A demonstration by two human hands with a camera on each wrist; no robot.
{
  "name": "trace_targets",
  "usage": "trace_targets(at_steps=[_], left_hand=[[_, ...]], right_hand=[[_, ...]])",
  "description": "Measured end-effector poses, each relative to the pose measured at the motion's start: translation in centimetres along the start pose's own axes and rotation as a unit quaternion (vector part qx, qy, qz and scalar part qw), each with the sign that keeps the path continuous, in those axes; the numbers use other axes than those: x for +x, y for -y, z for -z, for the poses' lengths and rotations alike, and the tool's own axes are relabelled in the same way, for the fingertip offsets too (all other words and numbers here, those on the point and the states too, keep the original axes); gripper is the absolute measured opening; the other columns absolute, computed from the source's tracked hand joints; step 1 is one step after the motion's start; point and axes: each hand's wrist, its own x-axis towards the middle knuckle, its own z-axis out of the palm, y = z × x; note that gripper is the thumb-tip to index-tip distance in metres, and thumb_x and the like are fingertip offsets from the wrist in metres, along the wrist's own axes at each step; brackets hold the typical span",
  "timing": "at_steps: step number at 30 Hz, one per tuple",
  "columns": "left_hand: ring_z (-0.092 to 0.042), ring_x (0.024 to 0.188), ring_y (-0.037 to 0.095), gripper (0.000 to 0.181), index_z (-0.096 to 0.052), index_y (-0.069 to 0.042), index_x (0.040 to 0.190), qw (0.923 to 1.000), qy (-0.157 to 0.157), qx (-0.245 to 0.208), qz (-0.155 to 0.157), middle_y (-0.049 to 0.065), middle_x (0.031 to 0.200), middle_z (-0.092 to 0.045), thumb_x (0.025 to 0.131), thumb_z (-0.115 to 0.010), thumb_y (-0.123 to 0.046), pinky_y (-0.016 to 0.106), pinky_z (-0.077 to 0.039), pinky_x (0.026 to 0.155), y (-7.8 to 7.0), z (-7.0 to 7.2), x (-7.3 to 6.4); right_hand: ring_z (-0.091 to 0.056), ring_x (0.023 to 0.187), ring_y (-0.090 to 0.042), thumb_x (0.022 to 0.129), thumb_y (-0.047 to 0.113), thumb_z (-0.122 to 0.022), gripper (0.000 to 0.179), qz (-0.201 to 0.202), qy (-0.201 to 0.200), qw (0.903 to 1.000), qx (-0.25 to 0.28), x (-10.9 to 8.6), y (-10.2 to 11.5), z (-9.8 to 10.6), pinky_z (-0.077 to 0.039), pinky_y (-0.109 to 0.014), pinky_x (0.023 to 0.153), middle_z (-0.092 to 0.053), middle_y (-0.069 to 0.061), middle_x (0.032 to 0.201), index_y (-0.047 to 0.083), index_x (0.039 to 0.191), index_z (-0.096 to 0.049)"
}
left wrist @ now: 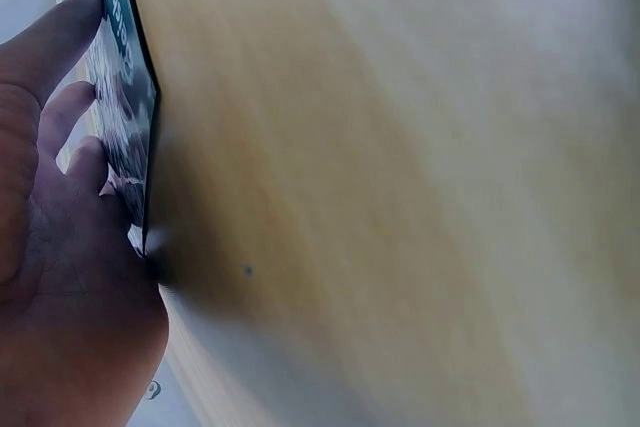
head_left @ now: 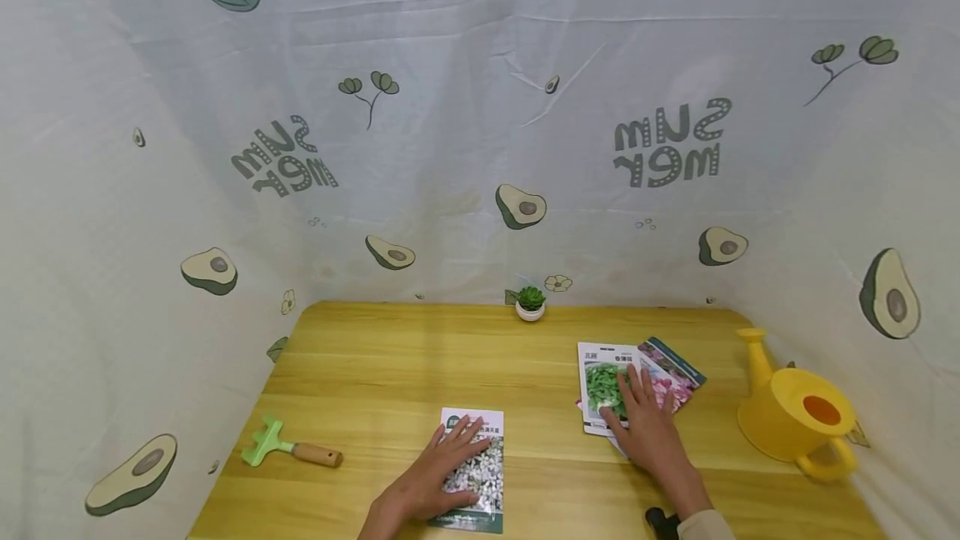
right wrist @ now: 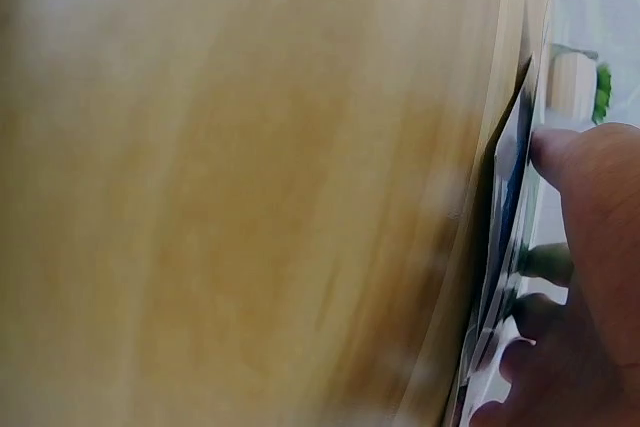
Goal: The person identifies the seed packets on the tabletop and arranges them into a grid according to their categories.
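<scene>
With fingers spread, my left hand [head_left: 429,483] rests on a seed packet [head_left: 487,473] showing white flowers, flat on the wooden table. In the left wrist view, the thumb and fingertips touch the face of that packet [left wrist: 122,97]. My right hand [head_left: 649,433] lies with fingers splayed over a small overlapping pile of seed packets. A green-leaf packet [head_left: 598,382] is on top. A pink-flower packet [head_left: 677,388] and a darker packet [head_left: 672,361] stick out on the right. The right wrist view shows the thumb of that hand [right wrist: 590,277] at the pile's edge.
A yellow watering can [head_left: 787,415] stands at the table's right edge. On the left lies a small green rake [head_left: 288,445] with a wooden handle. One potted succulent [head_left: 530,307] sits at the back edge, before a printed curtain [head_left: 450,148].
</scene>
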Motion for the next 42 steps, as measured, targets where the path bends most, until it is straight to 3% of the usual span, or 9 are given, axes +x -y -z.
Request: trace_targets(at_steps=[12, 19, 22, 25, 27, 31, 34, 38, 42], left_hand=[[-0.016, 0.166, 0.036, 0.076, -0.040, -0.019, 0.168, 1.0000, 0.001, 0.004, 0.000, 0.014, 0.178, -0.026, 0.103, -0.071, -0.043, 0.035, 0.009, 0.133, 0.0, 0.0, 0.0], [-0.011, 0.168, 0.030, 0.077, -0.038, -0.022, 0.169, 1.0000, 0.002, -0.004, 0.002, 0.011, 0.179, -0.024, 0.103, -0.072, -0.042, 0.021, 0.017, 0.127, 0.2, 0.0, -0.1], [-0.011, 0.168, 0.029, 0.076, -0.038, -0.022, 0.169, 0.9999, 0.007, -0.010, 0.008, 0.011, 0.179, -0.024, 0.103, -0.072, -0.041, 0.022, 0.016, 0.128, 0.0, 0.2, -0.1], [-0.012, 0.167, 0.032, 0.076, -0.039, -0.020, 0.169, 0.9999, 0.006, -0.011, 0.007, 0.012, 0.179, -0.024, 0.103, -0.072, -0.039, 0.026, 0.014, 0.130, -0.2, 0.3, -0.1], [-0.014, 0.167, 0.034, 0.076, -0.040, -0.019, 0.168, 0.9999, 0.008, -0.004, 0.012, 0.013, 0.178, -0.025, 0.103, -0.073, -0.038, 0.037, 0.007, 0.134, -0.5, 0.5, -0.1], [-0.014, 0.167, 0.032, 0.078, -0.039, -0.022, 0.169, 1.0000, 0.001, 0.003, 0.009, 0.011, 0.179, -0.025, 0.101, -0.074, -0.040, 0.030, 0.011, 0.132, 0.1, 0.0, 0.0], [-0.013, 0.167, 0.031, 0.078, -0.039, -0.024, 0.169, 0.9999, 0.002, -0.001, 0.016, 0.008, 0.179, -0.024, 0.101, -0.074, -0.041, 0.032, 0.009, 0.133, 0.2, 0.0, 0.0], [-0.014, 0.167, 0.033, 0.077, -0.040, -0.024, 0.169, 0.9993, 0.013, -0.007, 0.034, 0.007, 0.179, -0.024, 0.102, -0.073, -0.041, 0.051, -0.002, 0.135, -0.5, 0.5, 0.0], [-0.012, 0.168, 0.030, 0.076, -0.039, -0.023, 0.169, 0.9997, 0.010, -0.011, 0.021, 0.009, 0.180, -0.023, 0.103, -0.071, -0.042, 0.030, 0.012, 0.132, -0.3, 0.3, -0.1]], right_hand=[[-0.022, 0.155, -0.061, 0.102, 0.035, -0.073, 0.074, 0.017, 0.008, 0.9998, -0.002, -0.1, 0.6, 0.2, -0.012, -0.086, 0.118, -0.027, -0.038, 0.168, -0.005, 0.158, -0.047], [-0.021, 0.157, -0.058, 0.105, 0.037, -0.070, 0.067, 0.018, 0.034, 0.9992, -0.010, -0.1, 1.0, 0.2, -0.009, -0.086, 0.119, -0.029, -0.034, 0.170, 0.003, 0.160, -0.050], [-0.022, 0.157, -0.057, 0.108, 0.035, -0.065, 0.063, 0.022, 0.044, 0.9987, -0.012, -0.2, 1.2, 0.3, -0.007, -0.086, 0.119, -0.030, -0.033, 0.170, 0.004, 0.160, -0.050], [-0.022, 0.157, -0.057, 0.109, 0.031, -0.064, 0.059, 0.026, 0.047, 0.9985, -0.013, -0.3, 1.2, 0.5, -0.006, -0.086, 0.118, -0.031, -0.033, 0.169, 0.004, 0.160, -0.051], [-0.023, 0.157, -0.057, 0.108, 0.029, -0.065, 0.059, 0.029, 0.049, 0.9983, -0.017, -0.3, 1.2, 0.6, -0.007, -0.087, 0.118, -0.031, -0.033, 0.169, 0.004, 0.160, -0.051], [-0.023, 0.157, -0.057, 0.106, 0.028, -0.068, 0.061, 0.032, 0.048, 0.9981, -0.022, -0.4, 1.3, 0.6, -0.007, -0.087, 0.118, -0.031, -0.032, 0.169, 0.004, 0.160, -0.051], [-0.023, 0.157, -0.057, 0.105, 0.029, -0.069, 0.062, 0.031, 0.046, 0.9982, -0.023, -0.5, 1.5, 0.5, -0.006, -0.087, 0.118, -0.032, -0.032, 0.169, 0.005, 0.159, -0.052], [-0.023, 0.157, -0.057, 0.104, 0.029, -0.070, 0.062, 0.031, 0.047, 0.9981, -0.023, -0.5, 1.7, 0.3, -0.006, -0.087, 0.117, -0.032, -0.032, 0.169, 0.005, 0.159, -0.053], [-0.025, 0.157, -0.058, 0.103, 0.028, -0.072, 0.062, 0.037, 0.043, 0.9981, -0.024, -0.6, 1.9, 0.2, -0.007, -0.088, 0.117, -0.034, -0.033, 0.168, 0.005, 0.158, -0.054]])
